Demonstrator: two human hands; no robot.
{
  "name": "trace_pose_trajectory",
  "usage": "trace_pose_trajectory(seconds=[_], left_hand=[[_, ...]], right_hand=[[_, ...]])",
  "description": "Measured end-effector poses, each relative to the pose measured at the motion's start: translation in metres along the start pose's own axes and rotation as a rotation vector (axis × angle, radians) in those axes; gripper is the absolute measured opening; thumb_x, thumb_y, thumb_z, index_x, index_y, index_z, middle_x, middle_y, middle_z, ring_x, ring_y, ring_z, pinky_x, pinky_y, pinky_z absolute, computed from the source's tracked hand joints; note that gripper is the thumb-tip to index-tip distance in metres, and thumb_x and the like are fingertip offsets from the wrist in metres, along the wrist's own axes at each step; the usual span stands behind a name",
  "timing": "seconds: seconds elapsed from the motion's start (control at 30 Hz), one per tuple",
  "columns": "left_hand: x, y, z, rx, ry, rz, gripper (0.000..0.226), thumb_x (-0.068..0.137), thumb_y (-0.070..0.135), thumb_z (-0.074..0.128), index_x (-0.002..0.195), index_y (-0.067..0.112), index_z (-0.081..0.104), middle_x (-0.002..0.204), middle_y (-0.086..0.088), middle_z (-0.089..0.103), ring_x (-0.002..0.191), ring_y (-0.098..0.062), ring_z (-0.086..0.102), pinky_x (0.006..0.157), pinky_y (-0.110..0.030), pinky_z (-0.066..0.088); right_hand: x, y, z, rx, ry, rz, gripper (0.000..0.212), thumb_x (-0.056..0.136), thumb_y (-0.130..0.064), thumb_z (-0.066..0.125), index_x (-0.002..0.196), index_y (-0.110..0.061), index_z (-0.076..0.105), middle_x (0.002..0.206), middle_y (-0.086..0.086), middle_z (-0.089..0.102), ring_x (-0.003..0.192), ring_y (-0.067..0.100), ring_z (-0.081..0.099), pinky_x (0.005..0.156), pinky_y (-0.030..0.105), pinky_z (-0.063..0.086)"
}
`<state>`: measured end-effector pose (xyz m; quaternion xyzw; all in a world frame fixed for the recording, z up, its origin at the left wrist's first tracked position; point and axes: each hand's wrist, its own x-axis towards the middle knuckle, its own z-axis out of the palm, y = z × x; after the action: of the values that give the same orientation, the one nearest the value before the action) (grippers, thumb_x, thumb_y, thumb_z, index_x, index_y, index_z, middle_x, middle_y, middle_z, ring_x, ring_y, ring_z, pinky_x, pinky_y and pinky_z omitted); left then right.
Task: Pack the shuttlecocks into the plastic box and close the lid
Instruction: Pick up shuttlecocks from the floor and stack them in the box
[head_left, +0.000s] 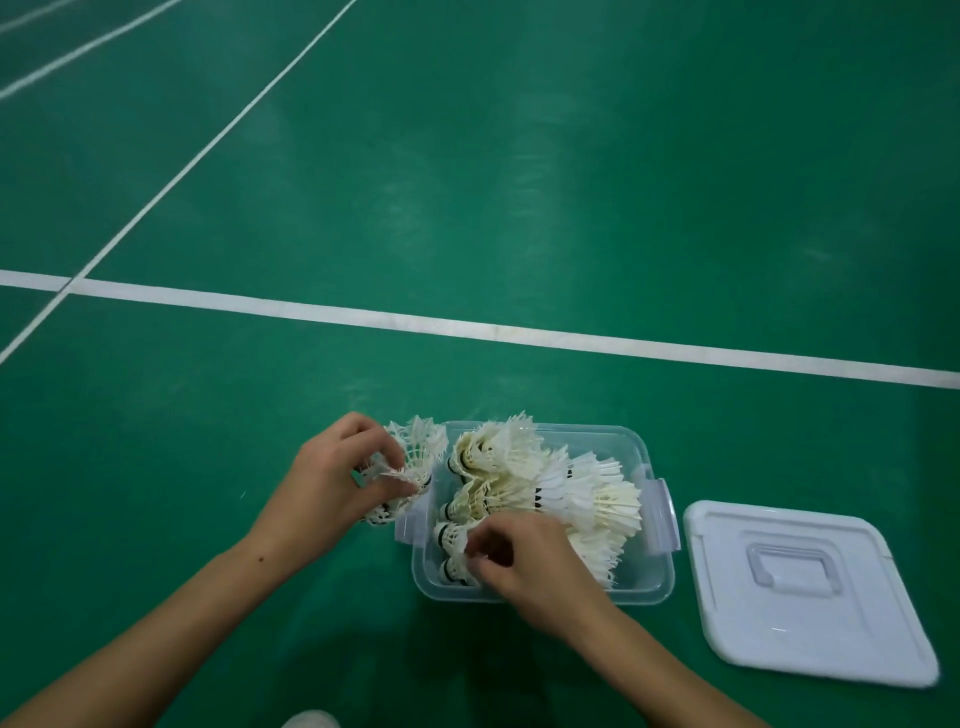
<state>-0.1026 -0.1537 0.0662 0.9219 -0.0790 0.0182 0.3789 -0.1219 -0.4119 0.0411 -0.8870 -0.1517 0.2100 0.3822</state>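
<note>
A clear plastic box sits on the green floor with several white feather shuttlecocks lying inside it. My left hand grips a small bunch of worn shuttlecocks just outside the box's left wall. My right hand reaches into the near left part of the box and pinches the feathers of a shuttlecock there. The white lid, handle side up, lies flat on the floor to the right of the box.
The green court floor stretches all around, crossed by a wide white line beyond the box and thinner lines at the far left. A pale shoe tip shows at the bottom edge.
</note>
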Motion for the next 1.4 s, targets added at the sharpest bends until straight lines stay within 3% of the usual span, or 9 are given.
trace_pose_trajectory(seconds=[0.23, 0.43, 0.53, 0.67, 0.9, 1.03, 1.2, 1.33, 1.4], left_hand=[[0.004, 0.014, 0.005, 0.006, -0.11, 0.081, 0.024, 0.075, 0.056, 0.078, 0.085, 0.038, 0.067, 0.103, 0.017, 0.06, 0.085, -0.009, 0.058, 0.067, -0.027, 0.052], [0.011, 0.026, 0.002, 0.11, -0.188, 0.17, 0.023, 0.08, 0.048, 0.084, 0.091, 0.039, 0.065, 0.105, 0.024, 0.056, 0.083, 0.006, 0.056, 0.07, -0.015, 0.044], [0.019, 0.03, 0.002, 0.178, -0.208, 0.176, 0.025, 0.081, 0.049, 0.084, 0.093, 0.041, 0.064, 0.105, 0.026, 0.053, 0.087, 0.001, 0.057, 0.074, -0.025, 0.048], [0.027, 0.037, 0.002, 0.207, -0.215, 0.188, 0.025, 0.08, 0.05, 0.084, 0.095, 0.041, 0.065, 0.105, 0.023, 0.056, 0.089, -0.008, 0.061, 0.078, -0.036, 0.054], [0.03, 0.044, -0.004, 0.119, -0.195, 0.205, 0.037, 0.081, 0.047, 0.084, 0.113, 0.046, 0.066, 0.108, 0.024, 0.06, 0.088, 0.002, 0.059, 0.078, -0.026, 0.052], [0.022, 0.038, -0.014, -0.005, -0.118, 0.115, 0.069, 0.078, 0.034, 0.09, 0.135, 0.049, 0.054, 0.113, 0.021, 0.065, 0.078, -0.014, 0.063, 0.069, -0.018, 0.052], [0.012, 0.023, -0.02, -0.03, -0.069, 0.018, 0.06, 0.078, 0.035, 0.089, 0.129, 0.046, 0.058, 0.112, 0.019, 0.067, 0.079, -0.012, 0.063, 0.069, -0.023, 0.052], [0.011, 0.021, -0.018, -0.002, -0.072, 0.028, 0.051, 0.079, 0.036, 0.088, 0.123, 0.043, 0.062, 0.111, 0.022, 0.067, 0.084, -0.01, 0.063, 0.07, -0.017, 0.049], [0.011, 0.021, -0.019, 0.015, -0.067, 0.034, 0.047, 0.079, 0.035, 0.088, 0.119, 0.041, 0.064, 0.109, 0.023, 0.067, 0.086, -0.008, 0.062, 0.069, -0.013, 0.047]], right_hand=[[-0.007, 0.006, -0.023, 0.292, -0.015, 0.044, 0.034, 0.085, -0.024, 0.087, 0.116, -0.018, 0.075, 0.1, -0.007, 0.077, 0.093, 0.005, 0.074, 0.089, 0.024, 0.061], [-0.01, -0.003, -0.046, 0.283, 0.208, -0.018, 0.021, 0.089, -0.02, 0.083, 0.108, -0.023, 0.074, 0.097, -0.013, 0.076, 0.093, 0.003, 0.072, 0.087, 0.027, 0.062], [-0.006, -0.017, -0.051, 0.203, 0.366, -0.188, 0.027, 0.088, -0.015, 0.082, 0.113, -0.022, 0.074, 0.109, -0.014, 0.071, 0.102, 0.005, 0.069, 0.085, 0.02, 0.059], [0.008, -0.023, -0.045, 0.077, 0.371, -0.319, 0.037, 0.086, -0.01, 0.082, 0.121, -0.02, 0.074, 0.125, -0.008, 0.062, 0.116, 0.004, 0.061, 0.091, 0.015, 0.054], [0.015, -0.013, -0.042, -0.025, 0.428, -0.321, 0.017, 0.087, -0.021, 0.084, 0.103, -0.021, 0.079, 0.106, -0.01, 0.07, 0.101, 0.007, 0.065, 0.087, 0.032, 0.057], [-0.008, -0.005, -0.04, -0.098, 0.542, -0.273, 0.01, 0.09, -0.037, 0.079, 0.096, -0.03, 0.076, 0.095, -0.018, 0.071, 0.094, 0.006, 0.059, 0.08, 0.02, 0.048], [-0.038, 0.009, -0.007, -0.164, 0.453, -0.237, 0.019, 0.09, -0.053, 0.066, 0.097, -0.037, 0.074, 0.093, -0.025, 0.071, 0.094, 0.003, 0.056, 0.074, 0.019, 0.051], [-0.04, 0.017, 0.009, -0.234, 0.392, -0.196, 0.018, 0.086, -0.049, 0.071, 0.096, -0.035, 0.076, 0.088, -0.027, 0.069, 0.09, 0.005, 0.054, 0.07, 0.026, 0.056], [-0.038, 0.019, 0.007, -0.174, 0.385, -0.139, 0.018, 0.084, -0.049, 0.071, 0.096, -0.036, 0.077, 0.082, -0.034, 0.059, 0.088, 0.005, 0.055, 0.069, 0.027, 0.057]])
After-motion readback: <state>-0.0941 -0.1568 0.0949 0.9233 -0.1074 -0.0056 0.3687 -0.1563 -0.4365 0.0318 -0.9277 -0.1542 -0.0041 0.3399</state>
